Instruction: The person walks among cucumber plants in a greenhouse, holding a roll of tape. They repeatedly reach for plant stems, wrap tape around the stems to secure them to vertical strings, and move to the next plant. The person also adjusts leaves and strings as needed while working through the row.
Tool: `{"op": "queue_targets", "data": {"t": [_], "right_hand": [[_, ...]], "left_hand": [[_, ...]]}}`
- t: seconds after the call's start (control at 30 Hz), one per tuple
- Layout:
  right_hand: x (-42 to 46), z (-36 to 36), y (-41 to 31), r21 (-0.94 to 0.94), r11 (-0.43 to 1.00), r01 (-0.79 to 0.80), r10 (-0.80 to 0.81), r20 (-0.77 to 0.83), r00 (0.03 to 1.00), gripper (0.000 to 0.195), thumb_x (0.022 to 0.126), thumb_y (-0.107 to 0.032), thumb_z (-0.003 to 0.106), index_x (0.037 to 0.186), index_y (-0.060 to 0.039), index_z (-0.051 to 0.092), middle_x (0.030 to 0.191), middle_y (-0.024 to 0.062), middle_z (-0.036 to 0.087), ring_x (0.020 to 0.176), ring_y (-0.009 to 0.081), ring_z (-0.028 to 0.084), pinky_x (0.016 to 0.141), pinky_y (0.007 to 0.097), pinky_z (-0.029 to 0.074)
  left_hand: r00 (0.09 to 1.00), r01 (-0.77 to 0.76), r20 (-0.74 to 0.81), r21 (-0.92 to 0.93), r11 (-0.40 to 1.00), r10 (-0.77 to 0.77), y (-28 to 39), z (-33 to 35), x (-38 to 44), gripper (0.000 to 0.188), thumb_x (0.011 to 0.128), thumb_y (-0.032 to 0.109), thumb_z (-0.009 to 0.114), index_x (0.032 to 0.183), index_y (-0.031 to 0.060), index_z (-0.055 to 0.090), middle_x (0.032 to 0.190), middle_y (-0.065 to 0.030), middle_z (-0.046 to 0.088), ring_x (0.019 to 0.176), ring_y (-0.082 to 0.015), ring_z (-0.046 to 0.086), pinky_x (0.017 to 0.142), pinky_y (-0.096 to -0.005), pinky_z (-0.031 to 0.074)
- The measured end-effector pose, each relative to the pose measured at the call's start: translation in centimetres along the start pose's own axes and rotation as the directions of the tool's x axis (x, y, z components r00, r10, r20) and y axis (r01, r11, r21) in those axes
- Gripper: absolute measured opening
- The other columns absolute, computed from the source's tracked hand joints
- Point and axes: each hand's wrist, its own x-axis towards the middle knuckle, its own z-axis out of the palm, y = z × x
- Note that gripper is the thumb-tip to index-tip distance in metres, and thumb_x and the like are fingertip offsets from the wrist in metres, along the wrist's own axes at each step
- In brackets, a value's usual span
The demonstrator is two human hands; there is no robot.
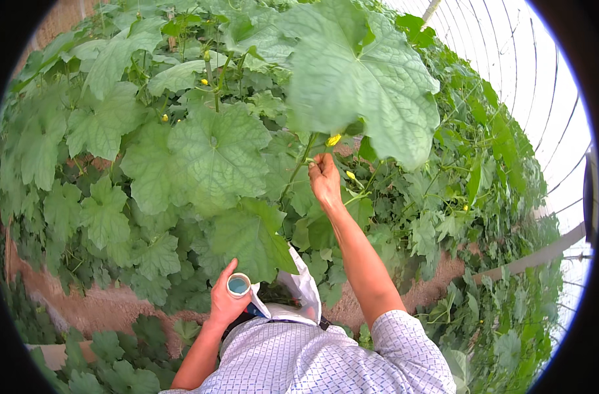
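My left hand is wrapped around a small pale cup in front of my waist. Bluish liquid shows inside the cup's round mouth. Higher up and to the right, my right hand pinches a thin green flower stalk beside an upright vine stem. A yellow flower sticks up just above those fingertips, and what exactly lies between them is partly hidden. A large lobed leaf hangs over the flower. An open white bag sits at my waist, right of the cup.
Dense leafy vines fill the space ahead, and another row stands at the right. Bare reddish soil runs between rows. A yellow bud is right of my wrist. A pale curved beam crosses at right under the ribbed greenhouse cover.
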Motion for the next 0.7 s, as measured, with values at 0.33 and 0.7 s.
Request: {"op": "queue_targets", "data": {"t": [0.33,0.7], "right_hand": [[-12.1,-5.6,0.3,0.355,0.935,-0.004,-0.041,0.117,0.992,0.013,0.111,-0.013,0.059,0.109,-0.0008,0.060,0.073,0.0041,0.061,0.047,0.0104,0.050,0.042,0.0287,0.038],[-26.3,-7.0,8.2,-0.405,0.881,0.245,0.224,0.812,0.539,0.032,0.100,-0.035,0.069,0.116,-0.0089,0.079,0.099,0.0188,0.079,0.091,0.0384,0.077,0.084,0.0496,0.061]], "left_hand": [[0.998,-0.005,-0.067,0.060,0.998,0.009,0.7,-1.2,1.4,0.095,0.073,-0.003,0.086,0.161,0.0060,0.051,0.111,-0.0061,0.073,0.100,-0.0167,0.070,0.094,-0.0335,0.058],[0.995,0.035,-0.091,0.053,0.998,-0.030,1.5,0.2,1.9,0.097,0.074,-0.002,0.088,0.162,0.0076,0.050,0.124,-0.0066,0.072,0.110,-0.0157,0.068,0.100,-0.0333,0.056]]}}
